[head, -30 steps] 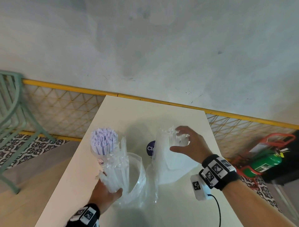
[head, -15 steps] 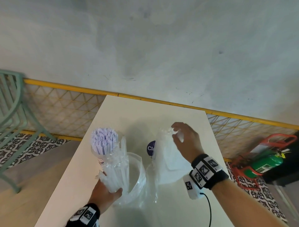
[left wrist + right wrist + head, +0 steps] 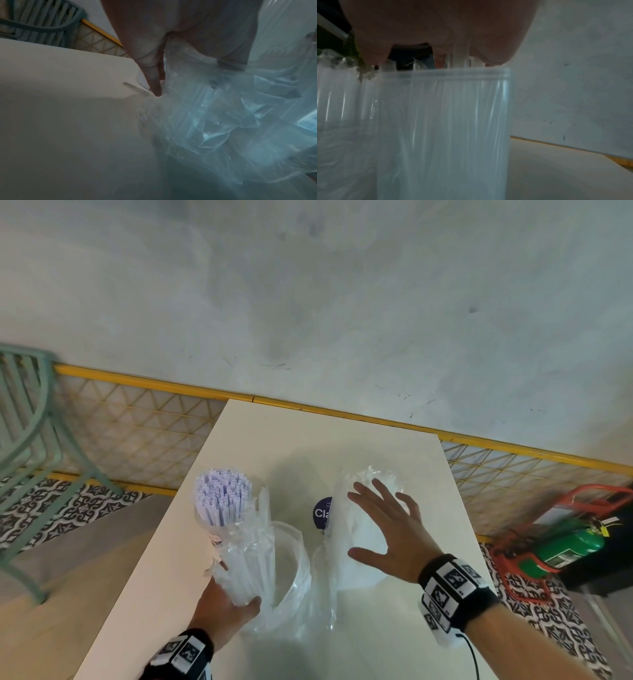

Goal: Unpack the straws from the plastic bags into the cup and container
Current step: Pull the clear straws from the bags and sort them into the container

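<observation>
On the white table [image 3: 308,436] a cup of pale purple straws [image 3: 222,501] stands at the left. Just in front of it my left hand [image 3: 233,607] grips the lower end of a clear plastic bag of clear straws [image 3: 250,563], held nearly upright; the left wrist view shows the fingers [image 3: 154,81] among crumpled plastic [image 3: 223,121]. At the right stands a translucent container [image 3: 363,529] holding upright straws, with loose bag plastic at its side. My right hand [image 3: 383,525] lies flat over its top, fingers spread. In the right wrist view the palm [image 3: 436,33] touches the straw tips above the container [image 3: 453,121].
A loose clear bag [image 3: 291,570] lies between the two hands. A round dark blue label [image 3: 322,513] shows behind it. A green chair [image 3: 27,422] stands at the left, a yellow mesh railing [image 3: 137,433] behind the table, and a green fire extinguisher [image 3: 565,546] at the right.
My right hand was pinching at the top of the container; it has let go and now lies flat with spread fingers over it. The left hand has kept its grip and place.
</observation>
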Motion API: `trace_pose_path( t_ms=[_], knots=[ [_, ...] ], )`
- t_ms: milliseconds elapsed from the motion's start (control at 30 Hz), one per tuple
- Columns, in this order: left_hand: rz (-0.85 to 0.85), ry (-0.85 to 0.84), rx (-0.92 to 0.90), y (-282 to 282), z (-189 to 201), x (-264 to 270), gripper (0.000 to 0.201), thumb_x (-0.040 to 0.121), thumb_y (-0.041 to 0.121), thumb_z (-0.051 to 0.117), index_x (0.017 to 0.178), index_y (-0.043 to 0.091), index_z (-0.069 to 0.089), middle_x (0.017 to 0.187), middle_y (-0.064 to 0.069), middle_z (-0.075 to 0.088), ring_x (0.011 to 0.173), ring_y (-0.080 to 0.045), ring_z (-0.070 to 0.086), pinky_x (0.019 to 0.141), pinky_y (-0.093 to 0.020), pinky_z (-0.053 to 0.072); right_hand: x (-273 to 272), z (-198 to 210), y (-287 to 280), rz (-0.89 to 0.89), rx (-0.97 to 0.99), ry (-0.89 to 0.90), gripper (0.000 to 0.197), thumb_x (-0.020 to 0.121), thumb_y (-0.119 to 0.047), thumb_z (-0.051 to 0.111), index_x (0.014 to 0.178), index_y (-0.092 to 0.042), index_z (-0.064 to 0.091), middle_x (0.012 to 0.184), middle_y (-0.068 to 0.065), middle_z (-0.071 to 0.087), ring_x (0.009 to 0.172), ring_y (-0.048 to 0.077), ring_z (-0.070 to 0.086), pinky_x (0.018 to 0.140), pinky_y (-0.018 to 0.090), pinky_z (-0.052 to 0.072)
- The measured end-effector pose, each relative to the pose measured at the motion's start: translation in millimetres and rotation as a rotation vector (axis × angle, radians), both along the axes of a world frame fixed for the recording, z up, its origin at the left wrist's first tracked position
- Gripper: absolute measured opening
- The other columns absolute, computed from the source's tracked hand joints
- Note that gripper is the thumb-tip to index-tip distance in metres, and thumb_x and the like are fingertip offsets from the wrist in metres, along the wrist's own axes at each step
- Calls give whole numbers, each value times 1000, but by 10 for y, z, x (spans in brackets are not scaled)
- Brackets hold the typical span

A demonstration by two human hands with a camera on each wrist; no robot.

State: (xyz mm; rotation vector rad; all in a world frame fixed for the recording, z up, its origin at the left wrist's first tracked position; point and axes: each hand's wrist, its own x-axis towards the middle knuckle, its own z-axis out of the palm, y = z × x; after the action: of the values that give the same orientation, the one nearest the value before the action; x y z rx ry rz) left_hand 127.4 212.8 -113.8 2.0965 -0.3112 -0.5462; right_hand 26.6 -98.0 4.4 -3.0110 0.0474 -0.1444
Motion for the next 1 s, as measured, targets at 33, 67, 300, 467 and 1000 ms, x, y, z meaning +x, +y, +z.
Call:
trace_pose_path(
  t_ms=[33, 67, 300, 467, 1000],
  knots=[
    [-4, 3, -1, 5, -4, 1, 49, 68, 18, 83, 106, 25, 53, 94, 7, 66, 93, -16, 64, 92, -35, 48, 19, -42, 2, -12, -2, -43, 81, 85, -76, 44, 152, -39, 20, 161, -24, 5, 150, 3, -5, 118, 37, 0],
    [-7, 4, -2, 5, -6, 1, 47, 68, 17, 83, 104, 25, 54, 93, 7, 67, 92, -15, 64, 91, -36, 48, 56, -76, 1, -25, 5, -98, 76, 86, -73, 46, 150, -38, 26, 160, -24, 10, 150, 3, 1, 118, 37, 3],
    [5, 25, 12, 35, -34, 12, 46, 67, 22, 84, 101, 29, 55, 91, 5, 69, 88, -11, 66, 85, -33, 49, 377, -162, -89, -1, -91, -204, 38, 99, -43, 41, 136, -40, 49, 154, -20, 36, 144, 7, 29, 109, 40, 22],
    [4, 9, 17, 4, -1, 2, 42, 69, 20, 83, 94, 33, 52, 87, 8, 66, 85, -8, 63, 76, -25, 45, 394, -281, -68, -63, -123, -173, 51, 95, -12, 55, 140, -34, 47, 155, -17, 34, 144, 9, 31, 111, 37, 26],
    [-28, 49, 68, 42, 57, -10, 26, 73, 26, 80, 87, 26, 58, 84, 8, 66, 83, -5, 62, 74, -18, 45, 933, -67, 964, -11, 690, 250, 81, 88, -6, 64, 153, -27, 21, 153, -6, 36, 138, 12, 37, 112, 32, 36]
  ],
)
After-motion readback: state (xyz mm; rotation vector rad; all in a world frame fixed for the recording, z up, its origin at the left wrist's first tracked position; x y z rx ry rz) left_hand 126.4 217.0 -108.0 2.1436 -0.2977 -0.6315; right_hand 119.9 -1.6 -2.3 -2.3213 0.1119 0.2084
